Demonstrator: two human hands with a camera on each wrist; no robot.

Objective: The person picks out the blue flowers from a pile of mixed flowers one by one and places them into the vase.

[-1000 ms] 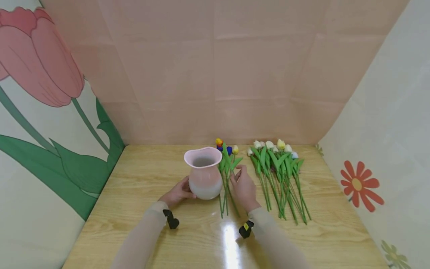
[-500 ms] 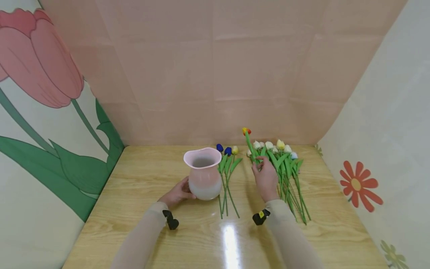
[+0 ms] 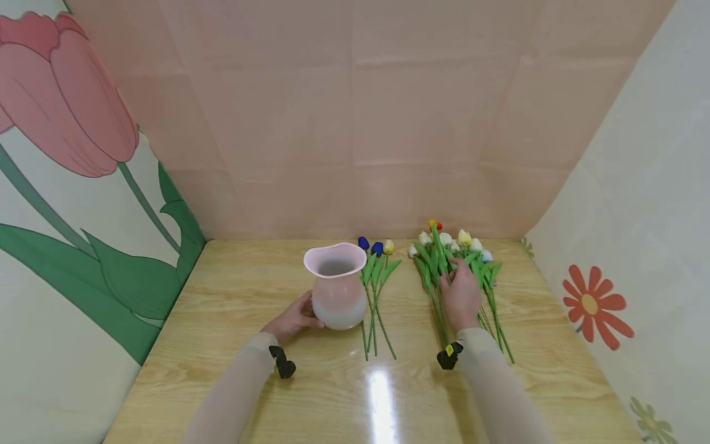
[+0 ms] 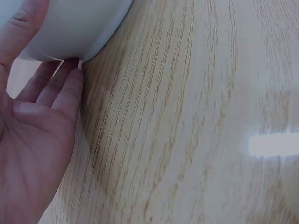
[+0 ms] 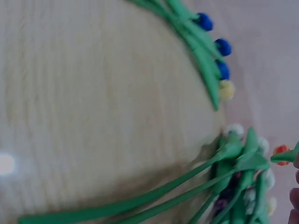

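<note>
A pink-and-white vase (image 3: 339,299) with a wavy rim stands tilted toward me near the table's middle. My left hand (image 3: 294,319) grips its lower left side; the left wrist view shows the thumb along the wall and the fingers at the base of the vase (image 4: 74,28). My right hand (image 3: 461,296) pinches the stem of a red-and-yellow tulip (image 3: 435,226) over a bunch of white tulips (image 3: 444,239). In the right wrist view the tulip (image 5: 281,153) is at the right edge, and only some fingertips (image 5: 295,198) of that hand show.
Blue tulips (image 3: 377,248) and a pale yellow tulip (image 3: 388,247) lie right of the vase, stems toward me. A pale blue tulip (image 3: 486,256) lies at the right of the white bunch. The wooden table (image 3: 233,271) meets a pink backdrop (image 3: 277,154) behind.
My right hand has lifted the red-and-yellow tulip from beside the vase and carried it right, over the white bunch. The left hand and vase have stayed put.
</note>
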